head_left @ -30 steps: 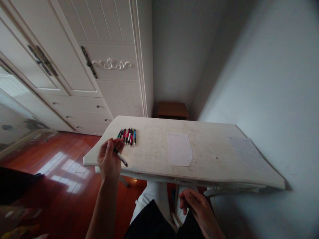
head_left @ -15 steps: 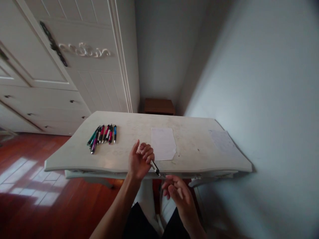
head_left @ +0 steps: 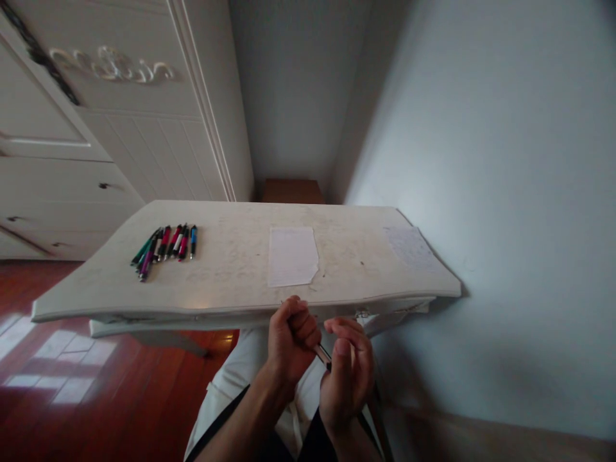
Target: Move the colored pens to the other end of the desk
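My left hand (head_left: 291, 340) is closed around a pen (head_left: 322, 354) in front of the table's near edge, over my lap. My right hand (head_left: 347, 372) has come up against it, with its fingers pinching the pen's dark tip end. On the white table (head_left: 231, 282), a row of several coloured pens (head_left: 163, 249) lies at the left. A white sheet of paper (head_left: 292, 255) lies in the middle, just beyond my hands. A second, fainter sheet (head_left: 409, 247) lies at the right end.
A white wardrobe with drawers (head_left: 96, 128) stands at the left behind the table. A grey wall (head_left: 481, 160) runs close along the table's right end. A small brown stand (head_left: 291, 190) sits in the far corner. The floor (head_left: 72, 385) is red wood.
My left hand carried the pen from the pen row at the left across to the middle and down below the table edge. My right hand rose from my lap and took hold of the pen's tip.
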Action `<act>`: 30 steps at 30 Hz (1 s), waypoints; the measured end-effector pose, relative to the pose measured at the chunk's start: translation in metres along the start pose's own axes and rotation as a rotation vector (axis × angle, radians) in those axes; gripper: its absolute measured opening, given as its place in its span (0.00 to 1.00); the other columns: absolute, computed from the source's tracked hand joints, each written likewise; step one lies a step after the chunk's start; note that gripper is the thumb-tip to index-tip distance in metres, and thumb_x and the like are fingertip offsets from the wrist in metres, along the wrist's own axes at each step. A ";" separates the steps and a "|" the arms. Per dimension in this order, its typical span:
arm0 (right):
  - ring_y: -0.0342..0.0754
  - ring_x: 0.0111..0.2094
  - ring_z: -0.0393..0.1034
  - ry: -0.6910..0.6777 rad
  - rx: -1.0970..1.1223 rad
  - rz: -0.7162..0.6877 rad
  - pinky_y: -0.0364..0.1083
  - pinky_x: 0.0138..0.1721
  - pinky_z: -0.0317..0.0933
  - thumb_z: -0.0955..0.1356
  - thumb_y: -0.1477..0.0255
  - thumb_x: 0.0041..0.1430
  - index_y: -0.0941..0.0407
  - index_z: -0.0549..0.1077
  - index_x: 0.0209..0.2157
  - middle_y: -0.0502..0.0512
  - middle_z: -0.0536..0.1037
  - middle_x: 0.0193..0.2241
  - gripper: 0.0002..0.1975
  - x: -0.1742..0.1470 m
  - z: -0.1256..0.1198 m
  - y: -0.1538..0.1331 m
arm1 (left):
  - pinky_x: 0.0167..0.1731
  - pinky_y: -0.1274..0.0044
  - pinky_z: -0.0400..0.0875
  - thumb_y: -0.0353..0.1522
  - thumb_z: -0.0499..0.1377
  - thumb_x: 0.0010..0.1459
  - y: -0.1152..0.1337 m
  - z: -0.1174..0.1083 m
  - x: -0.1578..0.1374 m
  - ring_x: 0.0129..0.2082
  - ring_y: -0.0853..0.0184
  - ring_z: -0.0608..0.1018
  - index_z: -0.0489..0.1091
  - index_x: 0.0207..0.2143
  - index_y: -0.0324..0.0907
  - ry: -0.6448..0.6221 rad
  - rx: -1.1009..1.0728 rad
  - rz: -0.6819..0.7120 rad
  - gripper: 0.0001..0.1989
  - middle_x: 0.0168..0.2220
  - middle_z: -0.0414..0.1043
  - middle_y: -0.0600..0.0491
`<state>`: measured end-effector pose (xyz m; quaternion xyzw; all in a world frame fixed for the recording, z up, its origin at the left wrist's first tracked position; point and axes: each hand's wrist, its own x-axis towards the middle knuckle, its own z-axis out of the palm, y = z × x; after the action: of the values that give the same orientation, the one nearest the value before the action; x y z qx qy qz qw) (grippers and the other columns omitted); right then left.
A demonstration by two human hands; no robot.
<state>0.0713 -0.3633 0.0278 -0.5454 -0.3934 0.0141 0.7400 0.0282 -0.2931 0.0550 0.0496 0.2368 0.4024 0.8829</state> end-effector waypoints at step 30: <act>0.48 0.42 0.69 -0.092 0.062 -0.051 0.48 0.40 0.66 0.61 0.75 0.65 0.54 0.70 0.42 0.56 0.72 0.38 0.08 -0.051 -0.029 -0.026 | 0.11 0.82 0.32 0.26 0.61 0.44 0.001 -0.002 -0.064 0.12 0.78 0.36 0.44 0.18 0.44 -0.159 0.051 0.043 0.22 0.14 0.31 0.66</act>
<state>0.0433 -0.4201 0.0175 -0.5107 -0.4401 0.0328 0.7378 -0.0096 -0.3399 0.0774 0.1090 0.1753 0.4097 0.8885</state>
